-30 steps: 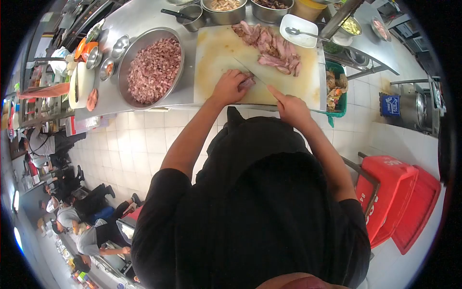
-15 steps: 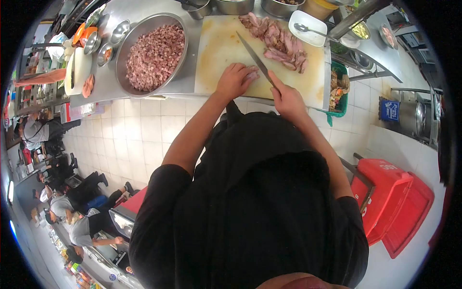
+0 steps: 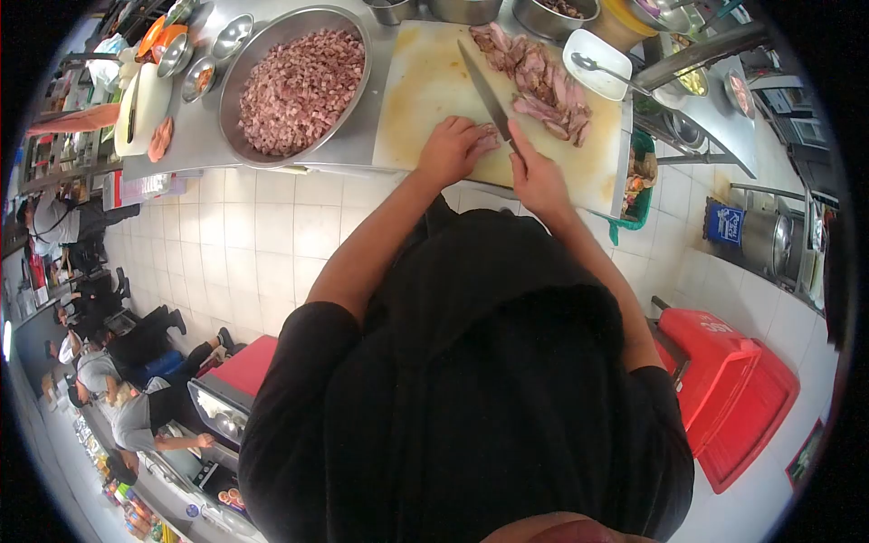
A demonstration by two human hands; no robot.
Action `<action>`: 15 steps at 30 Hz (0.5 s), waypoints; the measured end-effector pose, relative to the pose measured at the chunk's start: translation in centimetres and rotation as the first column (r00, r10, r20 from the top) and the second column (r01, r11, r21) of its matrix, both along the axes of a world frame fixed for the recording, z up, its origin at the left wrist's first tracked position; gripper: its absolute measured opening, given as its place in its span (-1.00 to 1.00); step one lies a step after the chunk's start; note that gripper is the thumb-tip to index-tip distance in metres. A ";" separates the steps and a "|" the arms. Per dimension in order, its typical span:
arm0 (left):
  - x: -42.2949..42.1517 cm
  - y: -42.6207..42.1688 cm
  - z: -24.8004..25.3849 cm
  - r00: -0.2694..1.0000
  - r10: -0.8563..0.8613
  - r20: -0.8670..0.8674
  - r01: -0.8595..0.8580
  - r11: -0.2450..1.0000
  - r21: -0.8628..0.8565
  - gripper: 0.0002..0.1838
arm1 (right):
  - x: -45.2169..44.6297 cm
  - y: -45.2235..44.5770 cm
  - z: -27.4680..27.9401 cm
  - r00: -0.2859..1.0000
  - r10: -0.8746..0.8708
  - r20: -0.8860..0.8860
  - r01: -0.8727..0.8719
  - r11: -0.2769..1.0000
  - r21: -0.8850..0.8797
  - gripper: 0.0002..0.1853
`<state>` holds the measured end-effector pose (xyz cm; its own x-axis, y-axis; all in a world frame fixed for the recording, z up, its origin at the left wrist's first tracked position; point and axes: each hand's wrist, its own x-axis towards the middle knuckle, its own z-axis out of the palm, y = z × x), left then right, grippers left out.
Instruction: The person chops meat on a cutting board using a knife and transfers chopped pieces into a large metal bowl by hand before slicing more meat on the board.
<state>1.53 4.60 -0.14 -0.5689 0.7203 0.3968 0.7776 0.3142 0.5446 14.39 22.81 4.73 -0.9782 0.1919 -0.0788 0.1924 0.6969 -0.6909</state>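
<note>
My right hand [image 3: 540, 178] grips the handle of a long kitchen knife [image 3: 484, 89], whose blade points up and to the left over the cutting board [image 3: 412, 100]. Fingers curled, my left hand [image 3: 453, 149] presses a small piece of meat [image 3: 489, 140] onto the board's near part, just left of the blade. Whether the edge touches that meat I cannot tell. Farther back on the board lies a pile of meat strips [image 3: 548, 86]. To the left stands a large metal bowl [image 3: 364, 77] filled with diced meat [image 3: 299, 90].
A white dish [image 3: 611, 56] with a spoon [image 3: 593, 63] sits at the board's back right. Metal pots [image 3: 554, 20] line the back. Small bowls [image 3: 199, 80] stand far left. A green bin [image 3: 643, 195] hangs below the table's right side. Several people [image 3: 149, 407] work at the left.
The camera view has shifted slightly, so the table appears a little higher and farther right. The knife's blade stands a bit steeper. Both hands keep their holds.
</note>
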 end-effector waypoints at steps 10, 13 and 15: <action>0.0 0.0 -0.3 1.000 0.024 0.000 -0.024 1.000 -0.019 -0.72 | 0.2 -0.5 1.7 0.996 -0.023 -0.084 0.022 1.000 -0.011 -0.30; -0.4 0.5 -0.4 1.000 0.014 -0.015 -0.015 0.999 -0.051 -0.74 | 0.1 -0.3 -2.2 0.994 0.008 -0.110 -0.007 1.000 0.005 -0.30; -0.4 0.3 -0.2 1.000 0.022 -0.012 -0.023 0.996 -0.086 -0.76 | -1.2 0.6 -1.8 0.996 0.024 -0.091 -0.023 1.000 0.008 -0.31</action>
<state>1.10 4.90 -0.34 -0.5813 0.7392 0.3401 0.7758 0.3774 0.5057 13.17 23.43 2.93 -0.9856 0.1689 0.0124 0.1120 0.7053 -0.7000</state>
